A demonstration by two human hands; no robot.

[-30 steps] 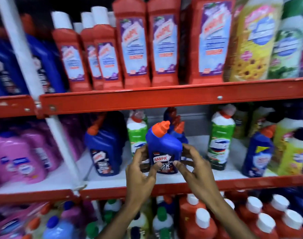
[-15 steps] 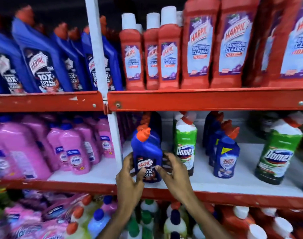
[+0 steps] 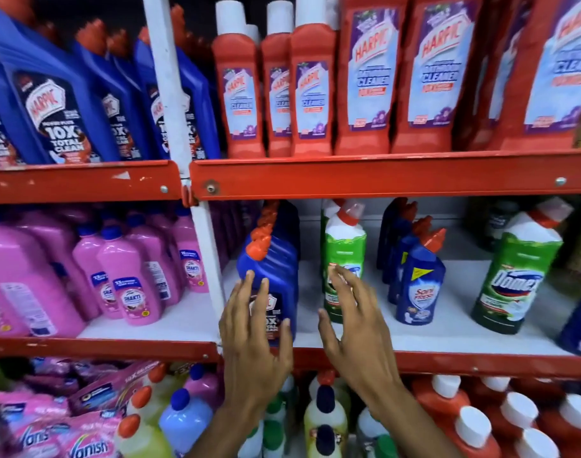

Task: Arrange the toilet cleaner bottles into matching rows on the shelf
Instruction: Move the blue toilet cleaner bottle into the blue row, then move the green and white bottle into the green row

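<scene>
Now your left hand (image 3: 249,328) rests with spread fingers on the upright blue plastic Harpic bottle with orange cap (image 3: 271,285) at the white shelf's (image 3: 431,335) left end; your right hand (image 3: 351,319), released, hovers just right, nearer the green Domex bottle (image 3: 343,246).

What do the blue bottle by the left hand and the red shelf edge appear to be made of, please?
Blue Harpic bottle: apparently glossy moulded plastic, with soft highlights. Red shelf edge: likely painted metal, given the chipped paint and screw heads.
</scene>
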